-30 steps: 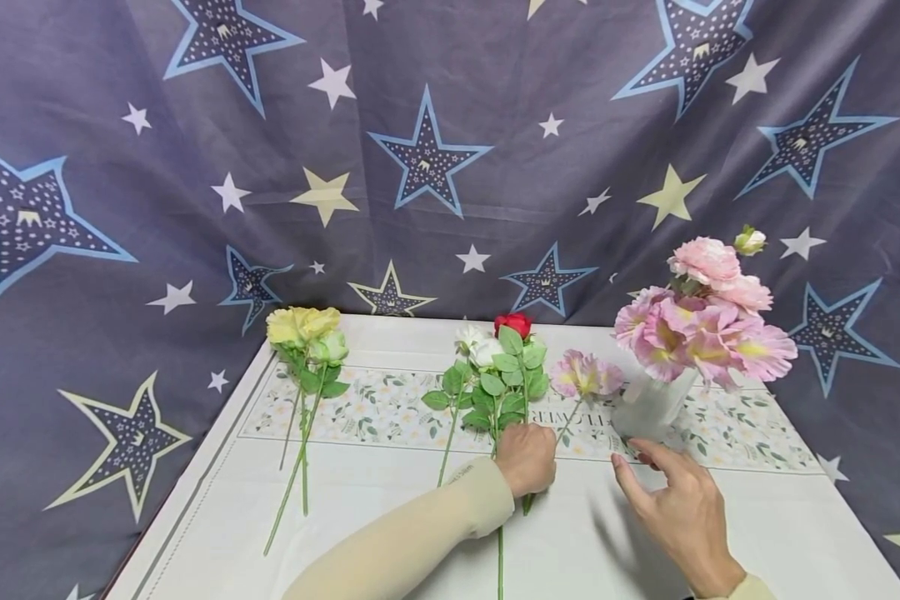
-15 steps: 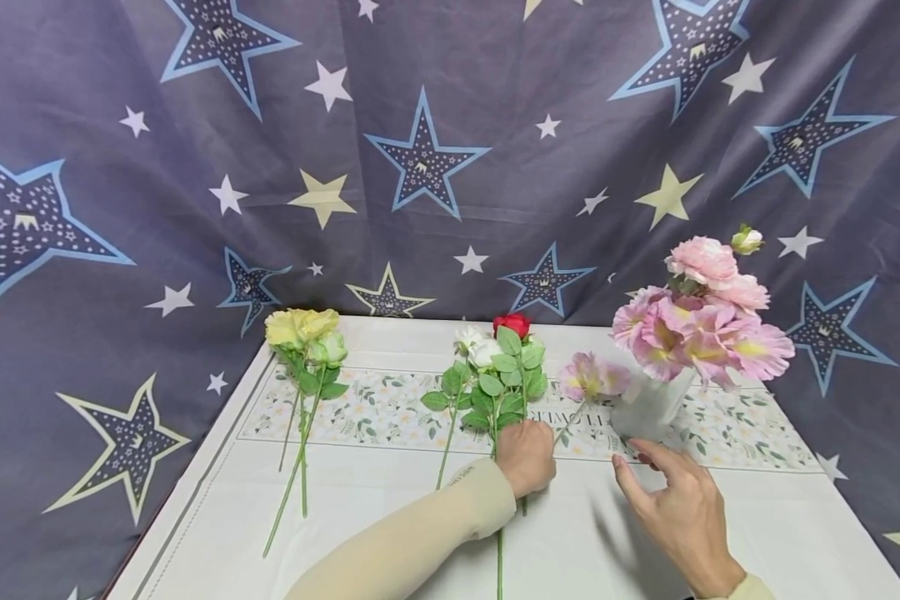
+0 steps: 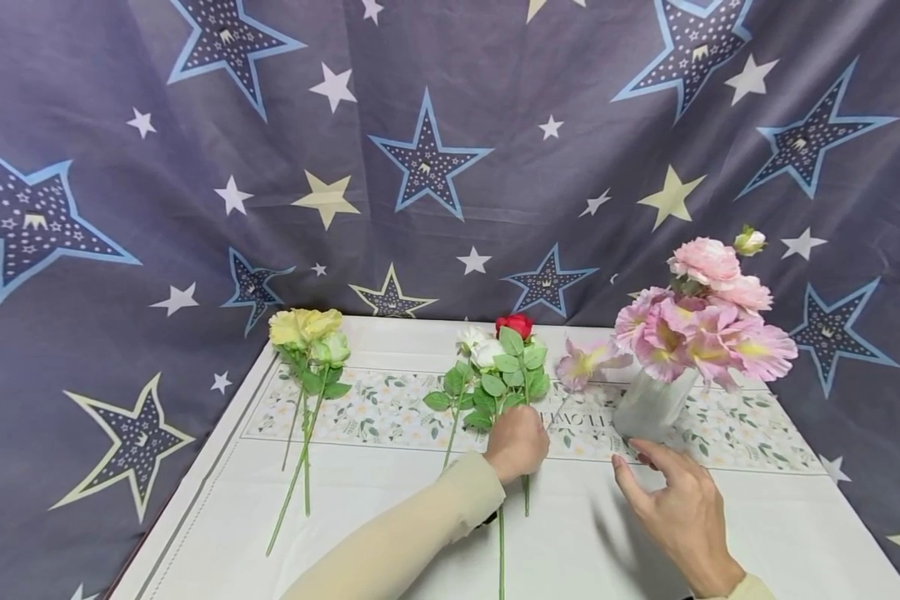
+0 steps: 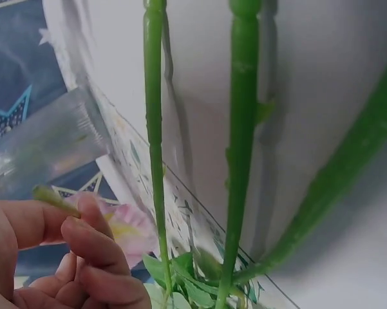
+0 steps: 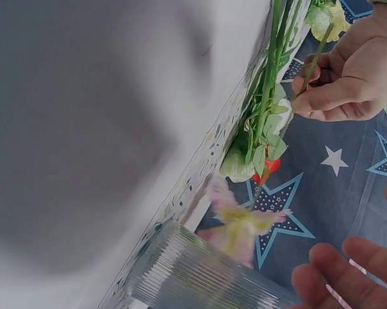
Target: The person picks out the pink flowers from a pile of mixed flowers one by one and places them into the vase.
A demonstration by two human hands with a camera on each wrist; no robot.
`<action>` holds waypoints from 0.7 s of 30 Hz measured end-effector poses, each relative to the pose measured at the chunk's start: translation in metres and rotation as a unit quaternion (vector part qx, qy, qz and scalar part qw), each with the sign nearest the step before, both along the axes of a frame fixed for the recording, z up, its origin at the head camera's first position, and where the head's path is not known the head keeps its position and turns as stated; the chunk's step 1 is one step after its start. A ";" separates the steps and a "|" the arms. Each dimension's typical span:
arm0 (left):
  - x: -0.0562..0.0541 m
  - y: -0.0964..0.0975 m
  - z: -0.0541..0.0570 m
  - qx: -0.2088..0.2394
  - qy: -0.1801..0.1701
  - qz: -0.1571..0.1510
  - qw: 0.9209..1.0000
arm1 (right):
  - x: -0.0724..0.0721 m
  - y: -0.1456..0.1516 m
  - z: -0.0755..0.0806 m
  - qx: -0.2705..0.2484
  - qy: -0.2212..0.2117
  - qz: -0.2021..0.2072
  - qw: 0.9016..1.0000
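Observation:
My left hand (image 3: pixel 518 440) pinches the thin stem of a single pink-purple iris (image 3: pixel 587 365) with a yellow centre. In the left wrist view the cut end of its green stem (image 4: pixel 53 199) pokes out past the thumb and fingers. The bloom leans toward a ribbed clear vase (image 5: pixel 199 270). That vase holds a bunch of pink-purple irises (image 3: pixel 690 333) with pale pink peonies (image 3: pixel 708 260) above them. Close in front of the vase, my right hand (image 3: pixel 678 510) holds nothing, its fingers relaxed and spread.
Under my left hand lie a red rose (image 3: pixel 513 325) and white roses (image 3: pixel 484 350) on long green stems. Yellow and pale green flowers (image 3: pixel 303 329) lie at the table's left. A floral printed strip (image 3: pixel 397 417) crosses the white tabletop, with a star-patterned curtain (image 3: pixel 435 75) behind.
The single iris first shifts slightly right, then its bloom turns as my left hand moves a little left and away from me. My right hand stays in place by the vase.

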State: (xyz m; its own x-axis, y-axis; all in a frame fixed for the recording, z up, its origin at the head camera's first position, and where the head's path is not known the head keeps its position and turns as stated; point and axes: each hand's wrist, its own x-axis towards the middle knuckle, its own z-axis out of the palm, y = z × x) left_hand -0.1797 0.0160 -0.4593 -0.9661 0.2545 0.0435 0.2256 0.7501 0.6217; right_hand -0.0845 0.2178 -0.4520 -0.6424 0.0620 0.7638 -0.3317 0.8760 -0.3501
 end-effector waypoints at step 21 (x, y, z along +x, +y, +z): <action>0.011 -0.021 0.012 0.201 0.028 0.008 0.979 | 0.000 -0.004 0.002 -0.005 -0.002 -0.001 1.000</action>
State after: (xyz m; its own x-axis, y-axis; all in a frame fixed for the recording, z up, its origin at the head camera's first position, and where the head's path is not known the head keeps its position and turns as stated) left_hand -0.1683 -0.0052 -0.4473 -0.9628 0.1911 0.1910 0.2590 0.4513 0.8540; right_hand -0.0846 0.2136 -0.4496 -0.6460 0.0712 0.7601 -0.3279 0.8732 -0.3605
